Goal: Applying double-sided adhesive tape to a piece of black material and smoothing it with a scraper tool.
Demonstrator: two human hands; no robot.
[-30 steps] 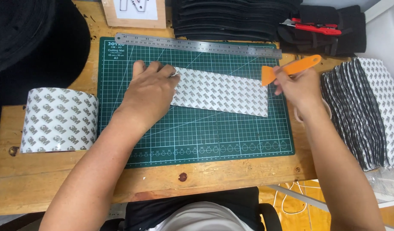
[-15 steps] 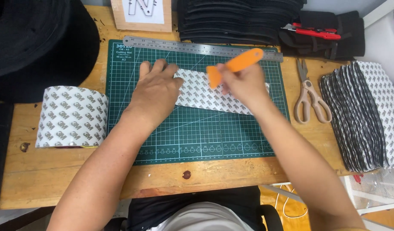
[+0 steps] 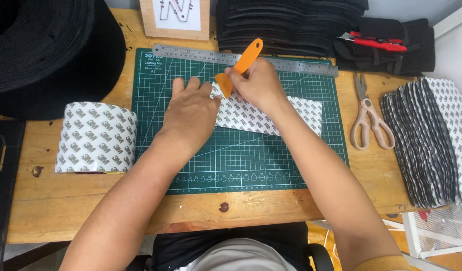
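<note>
The right hand, clamped on an orange plastic scraper, is now pressing its blade at the white patterned adhesive strip's nine-o'clock end, having crossed from three o'clock; the left hand, fingers together, is pinning that end on the green cutting mat.

My single head camera looks steeply down, close over the wooden workbench, the green cutting mat centred.

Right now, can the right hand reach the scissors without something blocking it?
Probably yes. The scissors lie uncovered on the wooden table, just right of the green cutting mat, with nothing between them and the right hand. But its fingers grip an orange scraper.
</note>
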